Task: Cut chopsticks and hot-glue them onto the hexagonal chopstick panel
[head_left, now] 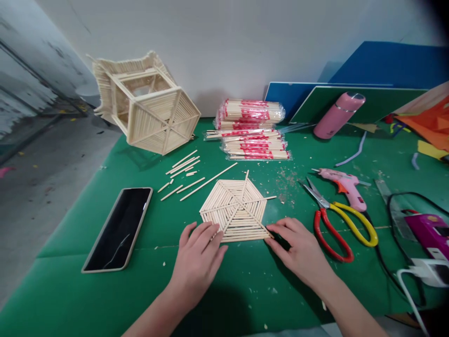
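Note:
A six-sided panel of thin wooden sticks point(245, 223) lies flat on the green table, rows of sticks filling the wedges between crossing spokes. Two spoke ends stick out past its far and right edges. My left hand point(198, 257) grips its near left corner, fingers over the sticks and thumb at the near edge. At the near right corner, my right hand point(298, 250) pinches the panel between thumb and forefinger. Loose cut sticks point(185, 164) lie beyond the panel to the left. Scissors point(328, 206) with red and yellow handles lie spread to the right of my right hand.
A stick-built lantern-like frame point(164, 121) stands back left. Bagged stick bundles point(254, 128) are stacked at the back. A phone point(119, 229) lies left. On the right are a pink glue gun point(345, 185), a pink bottle point(338, 117), cables and a white plug point(430, 271).

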`<state>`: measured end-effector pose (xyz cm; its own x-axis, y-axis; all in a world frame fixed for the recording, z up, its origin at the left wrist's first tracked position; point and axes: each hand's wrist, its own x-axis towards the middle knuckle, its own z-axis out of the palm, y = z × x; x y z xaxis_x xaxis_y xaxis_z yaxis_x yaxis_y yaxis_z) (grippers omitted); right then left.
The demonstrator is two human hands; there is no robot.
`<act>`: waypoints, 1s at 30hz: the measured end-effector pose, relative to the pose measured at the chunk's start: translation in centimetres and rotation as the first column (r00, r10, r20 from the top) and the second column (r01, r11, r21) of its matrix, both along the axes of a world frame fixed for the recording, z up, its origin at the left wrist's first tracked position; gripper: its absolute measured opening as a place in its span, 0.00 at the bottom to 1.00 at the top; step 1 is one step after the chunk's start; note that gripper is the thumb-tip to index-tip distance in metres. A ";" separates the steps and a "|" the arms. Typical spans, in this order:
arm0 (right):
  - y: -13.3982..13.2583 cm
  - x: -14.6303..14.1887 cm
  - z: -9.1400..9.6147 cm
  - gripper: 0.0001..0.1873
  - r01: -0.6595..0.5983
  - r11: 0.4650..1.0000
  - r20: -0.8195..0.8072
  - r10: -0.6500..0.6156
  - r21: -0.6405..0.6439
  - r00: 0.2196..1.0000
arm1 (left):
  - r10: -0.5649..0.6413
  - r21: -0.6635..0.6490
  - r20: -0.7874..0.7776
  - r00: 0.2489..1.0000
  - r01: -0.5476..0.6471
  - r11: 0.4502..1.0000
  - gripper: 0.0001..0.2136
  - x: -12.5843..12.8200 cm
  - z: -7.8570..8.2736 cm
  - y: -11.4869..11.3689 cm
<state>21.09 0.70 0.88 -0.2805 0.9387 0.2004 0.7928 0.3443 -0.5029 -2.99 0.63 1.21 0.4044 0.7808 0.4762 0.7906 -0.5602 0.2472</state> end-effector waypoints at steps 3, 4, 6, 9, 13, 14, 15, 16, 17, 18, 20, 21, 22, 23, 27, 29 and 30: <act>0.0 0.1 0.0 0.10 -0.027 1.000 0.017 0.027 -0.014 0.999 | 0.000 0.007 -0.032 0.999 0.000 1.000 0.07 0.0 -0.4 -0.1; -0.1 0.2 0.1 0.10 -0.036 0.999 0.024 0.036 -0.016 0.999 | 0.004 0.011 -0.042 0.999 -0.003 1.000 0.07 0.0 -0.6 -0.1; 0.0 0.2 0.2 0.10 -0.050 0.999 0.037 0.050 -0.020 0.998 | 0.015 0.016 -0.061 0.998 -0.014 1.000 0.08 0.1 -0.8 -0.1; 0.1 0.1 0.4 0.10 -0.067 0.997 0.059 0.069 -0.027 0.996 | 0.021 0.033 -0.092 0.996 -0.018 0.999 0.08 0.1 -1.0 -0.1; 0.4 -0.1 0.7 0.10 -0.086 0.995 0.081 0.089 -0.043 0.993 | 0.006 0.059 -0.132 0.991 0.002 0.998 0.09 0.0 -1.2 0.0; 0.4 -0.1 0.8 0.09 -0.089 0.995 0.084 0.093 -0.047 0.992 | 0.006 0.061 -0.129 0.992 0.002 0.998 0.08 0.0 -1.3 0.0; 0.5 -0.1 0.8 0.09 -0.093 0.995 0.087 0.097 -0.048 0.992 | 0.007 0.061 -0.122 0.993 0.000 0.998 0.09 0.0 -1.3 -0.1; 0.5 -0.1 0.9 0.09 -0.096 0.994 0.089 0.100 -0.051 0.991 | 0.007 0.058 -0.113 0.994 -0.001 0.998 0.09 0.0 -1.3 -0.1; 0.6 -0.2 0.9 0.09 -0.098 0.994 0.091 0.102 -0.053 0.991 | 0.009 0.055 -0.104 0.994 -0.003 0.998 0.08 0.0 -1.4 -0.1; 0.6 -0.2 0.9 0.10 -0.098 0.994 0.094 0.103 -0.055 0.990 | 0.010 0.049 -0.100 0.995 -0.005 0.999 0.08 0.0 -1.4 -0.2; 0.6 -0.2 0.9 0.10 -0.094 0.994 0.088 0.099 -0.062 0.991 | 0.009 0.041 -0.101 0.995 -0.005 0.999 0.09 0.0 -1.4 -0.2; 0.6 -0.2 0.9 0.10 -0.090 0.994 0.076 0.095 -0.067 0.993 | 0.008 0.040 -0.105 0.994 -0.003 0.999 0.09 0.0 -1.4 -0.2; 0.6 -0.3 0.9 0.10 -0.085 0.994 0.059 0.090 -0.074 0.994 | 0.003 0.040 -0.112 0.994 0.001 0.999 0.09 0.0 -1.4 -0.2; 0.6 -0.3 0.8 0.10 -0.081 0.994 0.041 0.084 -0.079 0.996 | -0.001 0.039 -0.118 0.993 0.005 0.999 0.09 -0.1 -1.3 -0.1; 0.4 -0.3 0.5 0.09 -0.047 0.996 -0.009 0.047 -0.082 0.999 | 0.007 0.058 -0.099 0.995 -0.001 0.998 0.08 0.0 -1.2 0.0; 0.2 -0.4 0.3 0.08 -0.024 0.997 -0.033 0.021 -0.072 0.999 | 0.006 0.055 -0.060 0.998 -0.003 0.999 0.08 0.1 -1.0 0.0; 0.1 -0.4 0.2 0.08 -0.010 0.998 -0.047 0.007 -0.066 0.999 | 0.000 0.048 -0.038 0.999 0.002 0.999 0.08 0.1 -0.9 -0.1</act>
